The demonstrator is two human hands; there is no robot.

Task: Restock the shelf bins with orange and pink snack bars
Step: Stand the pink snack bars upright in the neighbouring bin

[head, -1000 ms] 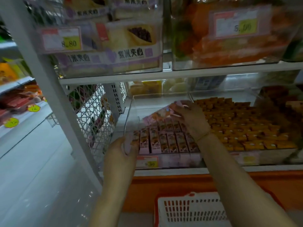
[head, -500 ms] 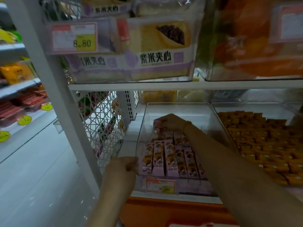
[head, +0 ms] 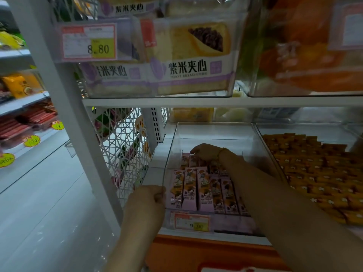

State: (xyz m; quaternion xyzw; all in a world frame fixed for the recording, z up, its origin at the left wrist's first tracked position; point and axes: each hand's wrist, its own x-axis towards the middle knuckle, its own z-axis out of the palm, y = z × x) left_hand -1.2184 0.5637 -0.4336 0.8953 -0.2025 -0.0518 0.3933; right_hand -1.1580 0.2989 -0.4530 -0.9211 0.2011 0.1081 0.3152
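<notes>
A clear plastic bin (head: 214, 132) on the lower shelf holds rows of pink snack bars (head: 204, 189) filling its front half. My left hand (head: 149, 195) grips the bin's front left corner. My right hand (head: 205, 152) reaches deep into the bin and rests on the back row of pink bars, fingers bent over them; whether it holds a bar is hidden. The neighbouring clear bin (head: 261, 134) to the right is packed with orange snack bars (head: 318, 173).
A shelf above carries bins of purple-labelled toast bread (head: 186, 61) and orange packs (head: 306, 55). A white lattice side panel (head: 125, 150) and upright post (head: 64, 107) stand left. A price tag (head: 191, 220) fronts the pink bin. A basket edge (head: 222, 268) shows at the bottom.
My right hand went from holding pink bars above the bin to pressing down at the back row. The view moved closer and left; my left hand stayed on the bin corner.
</notes>
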